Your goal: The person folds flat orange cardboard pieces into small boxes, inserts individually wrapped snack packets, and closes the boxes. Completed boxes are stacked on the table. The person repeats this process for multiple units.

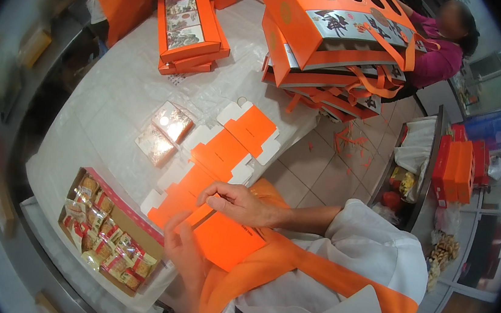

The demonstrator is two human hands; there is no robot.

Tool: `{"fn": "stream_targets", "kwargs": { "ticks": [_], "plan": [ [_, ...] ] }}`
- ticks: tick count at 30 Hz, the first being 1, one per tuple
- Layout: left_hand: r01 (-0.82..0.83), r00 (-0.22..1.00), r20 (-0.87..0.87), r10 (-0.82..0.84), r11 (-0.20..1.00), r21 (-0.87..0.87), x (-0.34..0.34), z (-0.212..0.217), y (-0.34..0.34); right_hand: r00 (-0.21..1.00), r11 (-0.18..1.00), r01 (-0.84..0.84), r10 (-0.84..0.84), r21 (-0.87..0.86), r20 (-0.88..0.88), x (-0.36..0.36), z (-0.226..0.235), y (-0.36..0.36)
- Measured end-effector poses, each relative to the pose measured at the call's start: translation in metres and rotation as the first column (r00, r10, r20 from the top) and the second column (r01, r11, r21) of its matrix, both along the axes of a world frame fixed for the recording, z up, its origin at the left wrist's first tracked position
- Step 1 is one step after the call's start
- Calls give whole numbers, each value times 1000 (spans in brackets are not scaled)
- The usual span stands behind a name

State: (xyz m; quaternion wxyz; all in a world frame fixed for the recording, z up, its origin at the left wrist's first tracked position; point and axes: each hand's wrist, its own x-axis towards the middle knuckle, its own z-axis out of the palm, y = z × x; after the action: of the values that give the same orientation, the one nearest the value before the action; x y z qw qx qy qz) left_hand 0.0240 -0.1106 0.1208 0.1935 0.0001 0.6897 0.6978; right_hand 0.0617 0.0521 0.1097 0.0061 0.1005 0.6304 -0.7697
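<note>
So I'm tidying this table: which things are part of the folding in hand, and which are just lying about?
In hand:
flat orange box blank
left hand
right hand

Lying about:
tray of wrapped pastries
two shiny packets
stacked orange gift boxes

Open desk (116, 99) at mid-left. Blocked at the far edge by stacked orange gift boxes (330, 36), centre by foil packets (164, 132), near edge by pastry tray (111, 233).

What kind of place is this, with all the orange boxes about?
Probably a packing room for food gift boxes. Both hands, left hand and right hand, hold a flat orange box blank; finished orange gift boxes are stacked on the table, and a tray of wrapped pastries lies alongside.
</note>
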Motion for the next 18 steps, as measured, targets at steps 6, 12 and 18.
{"fn": "stream_targets", "kwargs": {
  "ticks": [6, 12, 18],
  "plan": [
    [-11, 1000, -22, 14, 993, 119, 3, -10, 3, 997, 998, -34, 38, 56, -74, -1, -2, 2],
    [-73, 994, -66, 88, 977, 202, 11, -8, 1, 994, 1000, -15, 13, -18, -109, -2, -4, -3],
    [-83, 958, -271, 98, 994, 64, 14, -22, -3, 992, 997, -73, 73, 1, -107, 0, -5, -1]
  ]
}}
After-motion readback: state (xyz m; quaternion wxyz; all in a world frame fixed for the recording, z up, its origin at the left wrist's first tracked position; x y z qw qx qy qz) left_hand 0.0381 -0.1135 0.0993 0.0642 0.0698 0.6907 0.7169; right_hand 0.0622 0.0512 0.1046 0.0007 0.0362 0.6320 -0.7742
